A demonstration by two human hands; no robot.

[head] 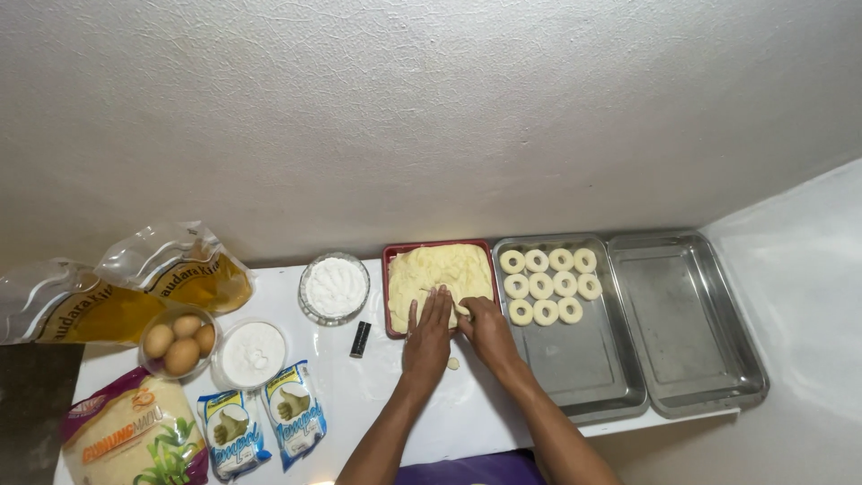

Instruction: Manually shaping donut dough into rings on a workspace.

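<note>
Dough (440, 269): pale yellow sheet lying in the red tray (388, 296), beside a steel tray (584, 368) holding cut rings (549, 286).
Left hand (428, 334): flat, fingers open, pressing the sheet.
Right hand (488, 329): curled at the dough edge; grip unclear.
Handling: likely soft, sticky, tears easily; best lifted gently from beneath.

Two shiny metal trays (628, 377) at three o'clock, soft matt dough (440, 269) in a red plastic tray (387, 296), glossy plastic bags (171, 269) at nine o'clock, smooth white worktop (359, 386), rough plastered wall (404, 117).
</note>
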